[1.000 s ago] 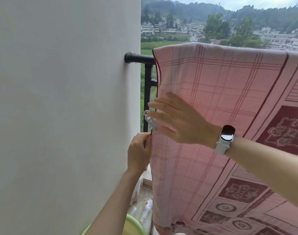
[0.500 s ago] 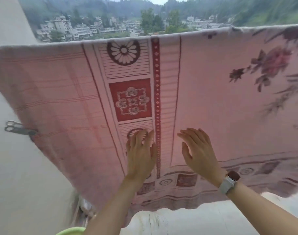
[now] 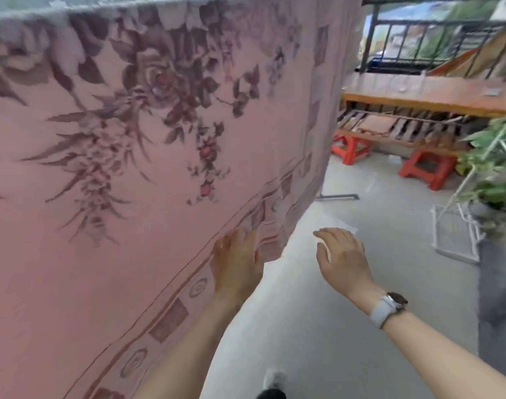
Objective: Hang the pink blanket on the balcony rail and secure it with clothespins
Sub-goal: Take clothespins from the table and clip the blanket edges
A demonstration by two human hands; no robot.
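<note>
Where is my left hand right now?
In the head view, low centre: the left hand lies open against the pink blanket near its lower right corner.

Pale grey concrete floor, daylight, soft and even. Dark metal railing at far end, blurred green hillside beyond. Long orange-brown wooden boards lie below railing, propped on two red plastic stools. Leafy green plant at right edge. White wire rack on floor just beside plant. Motion blur throughout.
</note>
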